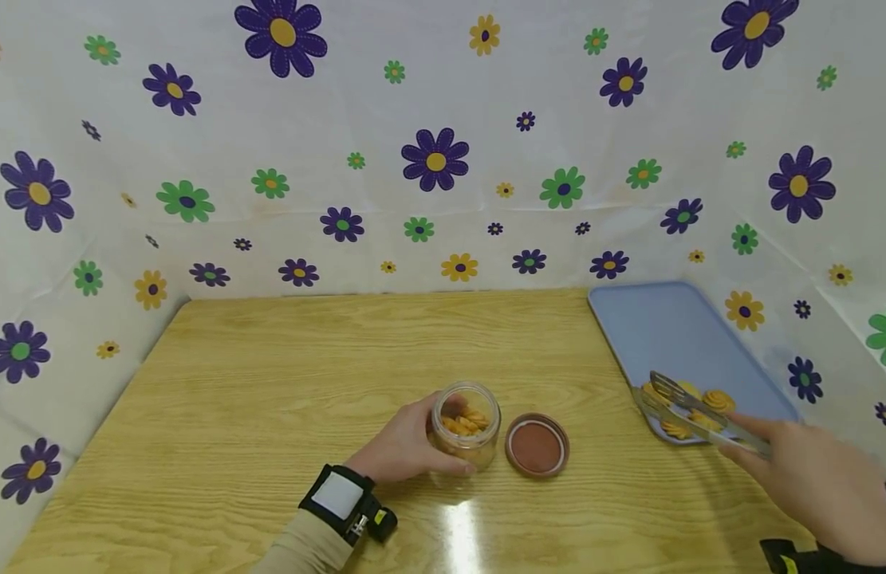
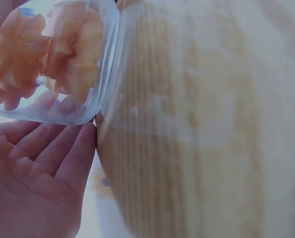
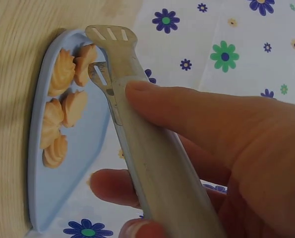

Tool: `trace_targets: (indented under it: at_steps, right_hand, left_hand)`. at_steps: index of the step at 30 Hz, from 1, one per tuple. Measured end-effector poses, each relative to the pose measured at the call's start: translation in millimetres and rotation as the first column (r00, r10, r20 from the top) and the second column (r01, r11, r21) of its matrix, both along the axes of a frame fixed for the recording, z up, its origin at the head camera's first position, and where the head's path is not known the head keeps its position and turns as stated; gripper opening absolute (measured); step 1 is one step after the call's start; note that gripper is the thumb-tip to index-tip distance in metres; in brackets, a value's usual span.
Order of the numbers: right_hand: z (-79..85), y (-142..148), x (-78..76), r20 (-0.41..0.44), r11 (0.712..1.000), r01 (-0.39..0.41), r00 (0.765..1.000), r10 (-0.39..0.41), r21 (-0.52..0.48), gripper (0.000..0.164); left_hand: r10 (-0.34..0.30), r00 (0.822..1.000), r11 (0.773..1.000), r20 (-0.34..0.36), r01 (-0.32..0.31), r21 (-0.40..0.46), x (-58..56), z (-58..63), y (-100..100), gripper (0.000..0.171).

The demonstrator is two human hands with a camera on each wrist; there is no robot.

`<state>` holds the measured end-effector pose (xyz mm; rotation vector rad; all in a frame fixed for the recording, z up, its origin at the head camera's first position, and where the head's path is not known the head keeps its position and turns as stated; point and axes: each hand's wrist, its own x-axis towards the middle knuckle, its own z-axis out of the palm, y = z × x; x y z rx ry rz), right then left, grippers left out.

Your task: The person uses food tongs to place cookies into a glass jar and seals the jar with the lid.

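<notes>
On the table's middle, my left hand (image 1: pixel 399 442) holds a clear glass jar (image 1: pixel 482 453), thumb across its near side and fingers behind. The jar is uncapped, with piped butter cookies (image 1: pixel 466 422) inside; the left wrist view shows their ridged shapes through the glass (image 2: pixel 105 74). At the right, my right hand (image 1: pixel 826 478) grips metal tongs (image 1: pixel 747 437), thumb along one arm in the right wrist view. The slotted tips of the tongs (image 3: pixel 118 42) are over the near end of the blue tray (image 1: pixel 665 327), close to several swirled cookies (image 1: pixel 718 400). I cannot tell whether they touch one.
A reddish-brown jar lid (image 1: pixel 537 448) lies on the wooden table (image 1: pixel 306 367), just right of the jar. The tray stands along the right side. A flower-patterned white cloth (image 1: pixel 371 112) closes off the back and both sides.
</notes>
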<state>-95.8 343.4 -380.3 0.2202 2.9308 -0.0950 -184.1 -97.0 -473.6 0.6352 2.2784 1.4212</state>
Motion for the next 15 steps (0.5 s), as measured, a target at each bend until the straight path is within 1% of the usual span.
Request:
trace_targets:
  at_steps: [4, 6, 12, 15]
  right_hand:
    - [-3.1, 2.8, -0.9, -0.008, 1.000, 0.008, 1.000, -0.008, -0.005, 0.069]
    - [-3.3, 4.7, -1.9, 0.002, 1.000, 0.011, 1.000, -0.011, -0.004, 0.070]
    - [-2.4, 8.6, -4.1, 0.059, 1.000, 0.022, 0.998, -0.021, -0.017, 0.075]
    - [-3.8, 8.0, -3.9, 0.044, 1.000, 0.031, 0.999, -0.031, 0.004, 0.073]
  left_hand:
    - [0.002, 1.000, 1.000, -0.002, -0.002, -0.004, 1.0, 1.1, 0.5, 0.088]
    - [0.004, 1.000, 1.000, -0.008, -0.004, -0.006, 0.9, 1.6, 0.6, 0.087]
    - [0.006, 1.000, 1.000, -0.006, -0.006, -0.002, 0.6, 1.9, 0.9, 0.087]
    - [0.007, 1.000, 1.000, -0.004, -0.007, -0.006, 0.7, 0.4, 0.4, 0.087]
